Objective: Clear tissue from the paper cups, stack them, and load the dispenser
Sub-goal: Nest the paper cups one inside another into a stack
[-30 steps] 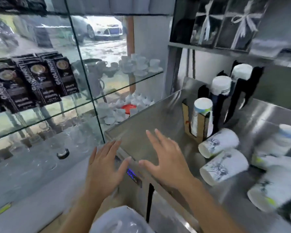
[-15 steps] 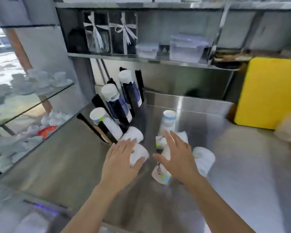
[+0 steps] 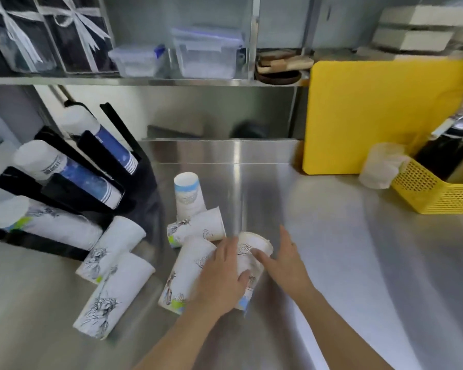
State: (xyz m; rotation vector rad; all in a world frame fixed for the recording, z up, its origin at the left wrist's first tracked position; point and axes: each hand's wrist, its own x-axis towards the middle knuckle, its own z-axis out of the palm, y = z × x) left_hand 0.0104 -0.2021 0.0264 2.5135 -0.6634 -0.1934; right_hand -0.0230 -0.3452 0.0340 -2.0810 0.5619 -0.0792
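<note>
Several white printed paper cups lie on their sides on the steel counter. One lying cup is between my hands: my left hand lies over it with the thumb wrapped round its side, also covering part of the neighbouring cup. My right hand touches the first cup's other side with fingers spread. Another cup lies just beyond, and one cup stands upside down. Two more cups lie at the left. The black dispenser holds slanted cup stacks. I see no tissue inside any cup.
A yellow cutting board leans on the back wall at the right. A yellow basket with a white wad beside it stands at the far right. Plastic containers sit on the shelf above.
My view swung from the glass shelves to the counter. Both hands moved right and forward onto the lying cups, and my left hand closed round one.
</note>
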